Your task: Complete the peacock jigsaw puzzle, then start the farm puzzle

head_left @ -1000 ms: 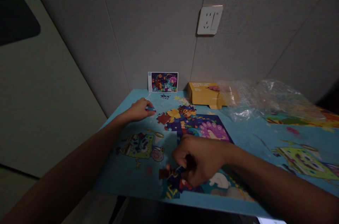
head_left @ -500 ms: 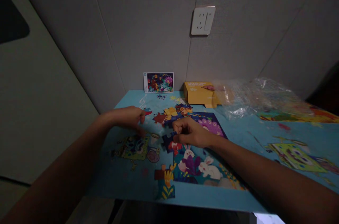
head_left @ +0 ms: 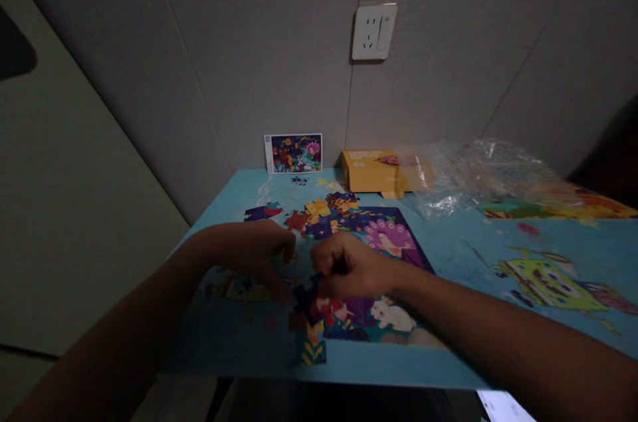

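My right hand (head_left: 356,268) is closed in a pinch on a dark blue puzzle piece (head_left: 305,297) with knobbed edges, held over the left side of the partly joined jigsaw puzzle (head_left: 393,319). A red-haired figure shows beside the pinched piece; whether it belongs to that piece I cannot tell. My left hand (head_left: 259,254) hovers just left of it, thumb and fingers curved and apart, with nothing visible between them. Below lies a joined strip of pieces with yellow leaves (head_left: 312,350). Loose puzzle pieces (head_left: 319,211) in yellow, brown and blue lie behind my hands.
A picture card (head_left: 294,153) of the puzzle leans against the wall. Beside it are a yellow box (head_left: 371,173) and crumpled clear plastic (head_left: 458,176). The blue table (head_left: 383,369) has printed cartoon figures. Another colourful sheet (head_left: 603,203) lies at the right.
My left hand has moved right and nearer me, uncovering a blue and red piece behind it. My right hand has moved slightly left and nearer me with the dark piece.
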{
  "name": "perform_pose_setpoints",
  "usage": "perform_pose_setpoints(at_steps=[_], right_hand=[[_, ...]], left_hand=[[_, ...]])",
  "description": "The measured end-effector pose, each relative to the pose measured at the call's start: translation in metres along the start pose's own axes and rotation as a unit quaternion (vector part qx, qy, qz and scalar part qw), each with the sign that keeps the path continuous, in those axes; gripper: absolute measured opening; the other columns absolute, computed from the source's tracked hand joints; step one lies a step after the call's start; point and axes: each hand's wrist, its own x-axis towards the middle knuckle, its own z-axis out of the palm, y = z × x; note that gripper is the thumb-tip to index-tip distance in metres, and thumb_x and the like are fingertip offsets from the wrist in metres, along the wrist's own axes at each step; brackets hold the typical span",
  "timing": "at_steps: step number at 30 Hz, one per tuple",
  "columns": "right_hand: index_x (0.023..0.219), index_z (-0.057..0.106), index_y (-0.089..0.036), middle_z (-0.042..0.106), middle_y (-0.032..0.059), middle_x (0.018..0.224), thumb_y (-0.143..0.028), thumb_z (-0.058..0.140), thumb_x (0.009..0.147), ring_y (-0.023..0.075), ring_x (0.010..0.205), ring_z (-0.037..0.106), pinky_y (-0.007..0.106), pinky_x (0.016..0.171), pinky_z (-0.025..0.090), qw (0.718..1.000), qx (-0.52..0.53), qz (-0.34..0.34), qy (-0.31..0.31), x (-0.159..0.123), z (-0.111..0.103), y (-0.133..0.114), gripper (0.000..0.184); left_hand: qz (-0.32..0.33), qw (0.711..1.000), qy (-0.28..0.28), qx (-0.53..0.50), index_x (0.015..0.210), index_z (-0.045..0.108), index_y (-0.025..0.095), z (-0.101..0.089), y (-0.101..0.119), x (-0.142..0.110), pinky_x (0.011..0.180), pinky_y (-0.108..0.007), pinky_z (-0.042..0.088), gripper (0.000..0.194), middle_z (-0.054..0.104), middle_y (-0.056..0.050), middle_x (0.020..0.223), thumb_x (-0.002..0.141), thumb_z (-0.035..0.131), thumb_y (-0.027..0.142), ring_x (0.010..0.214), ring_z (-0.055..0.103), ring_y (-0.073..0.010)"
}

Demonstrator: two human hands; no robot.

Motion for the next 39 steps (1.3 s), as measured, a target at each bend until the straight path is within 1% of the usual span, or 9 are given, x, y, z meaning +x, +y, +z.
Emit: perform_pose_setpoints(at_steps=[2, 4, 6, 8, 13, 16, 19, 25, 39], right_hand=[[0.053, 0.037, -0.020, 0.039, -0.0099, 0.041, -0.017, 0.060, 0.065, 0.0034, 0.036, 0.028, 0.017, 0.037, 0.020, 0.995, 0.078, -0.009, 0.066, 0.004, -0.015, 0.007, 0.026], [0.049, 0.034, -0.020, 0.036, -0.0101, 0.038, -0.015, 0.056, 0.061, 0.0028, 0.033, 0.022, 0.018, 0.035, 0.015, 0.984, 0.148, -0.011, 0.098, 0.006, -0.028, 0.013, 0.026], [0.048, 0.032, -0.020, 0.034, -0.0101, 0.037, -0.015, 0.054, 0.058, 0.0028, 0.031, 0.021, 0.018, 0.033, 0.015, 0.974, 0.194, 0.002, 0.115, 0.009, -0.036, 0.017, 0.025], [0.048, 0.032, -0.020, 0.032, -0.0107, 0.037, -0.015, 0.056, 0.057, 0.0032, 0.030, 0.021, 0.018, 0.031, 0.015, 0.965, 0.223, 0.017, 0.135, 0.012, -0.039, 0.020, 0.026], [0.049, 0.031, -0.021, 0.030, -0.0110, 0.039, -0.017, 0.059, 0.056, 0.0033, 0.030, 0.021, 0.019, 0.029, 0.016, 0.956, 0.240, 0.022, 0.166, 0.016, -0.039, 0.022, 0.030], [0.047, 0.031, -0.021, 0.030, -0.0106, 0.040, -0.017, 0.060, 0.054, 0.0032, 0.030, 0.022, 0.019, 0.030, 0.016, 0.955, 0.239, 0.027, 0.176, 0.016, -0.038, 0.021, 0.030], [0.048, 0.031, -0.021, 0.030, -0.0106, 0.040, -0.017, 0.060, 0.053, 0.0032, 0.030, 0.021, 0.019, 0.030, 0.015, 0.955, 0.240, 0.034, 0.173, 0.016, -0.038, 0.019, 0.030], [0.048, 0.034, -0.020, 0.032, -0.0100, 0.039, -0.017, 0.059, 0.056, 0.0034, 0.031, 0.022, 0.020, 0.032, 0.016, 0.957, 0.242, 0.034, 0.157, 0.015, -0.037, 0.017, 0.027], [0.046, 0.036, -0.019, 0.036, -0.0094, 0.038, -0.019, 0.061, 0.057, 0.0030, 0.029, 0.024, 0.019, 0.031, 0.015, 0.960, 0.234, 0.034, 0.154, 0.014, -0.037, 0.019, 0.026]], left_hand=[[0.008, 1.000, -0.025, 0.006, 0.090, 0.063, 0.027, 0.009, 0.020, -0.006, 0.054, -0.028, 0.037, 0.051, 0.067, 0.001, 0.082, 0.051, 0.081, 0.055, 0.068, 0.059, -0.0199], [0.045, 0.998, -0.039, 0.033, 0.081, 0.062, 0.028, 0.023, 0.037, -0.010, 0.054, -0.032, 0.036, 0.045, 0.067, -0.001, 0.081, 0.055, 0.076, 0.061, 0.067, 0.059, -0.0220], [0.063, 0.997, -0.006, 0.052, 0.090, 0.060, 0.028, 0.036, 0.047, -0.011, 0.052, -0.033, 0.035, 0.053, 0.066, -0.003, 0.082, 0.054, 0.074, 0.066, 0.066, 0.057, -0.0234], [0.088, 0.994, -0.010, 0.061, 0.095, 0.059, 0.029, 0.043, 0.051, -0.010, 0.051, -0.033, 0.034, 0.056, 0.066, -0.003, 0.082, 0.056, 0.074, 0.066, 0.064, 0.056, -0.0225], [0.075, 0.994, -0.042, 0.075, 0.086, 0.062, 0.024, 0.032, 0.049, -0.011, 0.051, -0.028, 0.030, 0.042, 0.064, 0.002, 0.078, 0.059, 0.078, 0.052, 0.063, 0.054, -0.0161], [0.045, 0.995, -0.030, 0.083, 0.083, 0.062, 0.021, 0.022, 0.045, -0.013, 0.051, -0.026, 0.029, 0.036, 0.062, 0.003, 0.077, 0.060, 0.077, 0.044, 0.063, 0.052, -0.0139], [0.050, 0.996, -0.019, 0.069, 0.088, 0.061, 0.021, 0.019, 0.041, -0.010, 0.054, -0.025, 0.030, 0.035, 0.063, 0.003, 0.080, 0.062, 0.075, 0.039, 0.065, 0.054, -0.0138], [0.087, 0.995, -0.023, 0.034, 0.092, 0.059, 0.024, 0.022, 0.041, 0.002, 0.054, -0.024, 0.030, 0.040, 0.065, 0.004, 0.078, 0.063, 0.077, 0.044, 0.065, 0.055, -0.0141], [0.091, 0.995, -0.019, 0.021, 0.091, 0.059, 0.023, 0.023, 0.042, 0.003, 0.054, -0.025, 0.033, 0.040, 0.066, 0.004, 0.077, 0.063, 0.076, 0.045, 0.063, 0.056, -0.0147]])
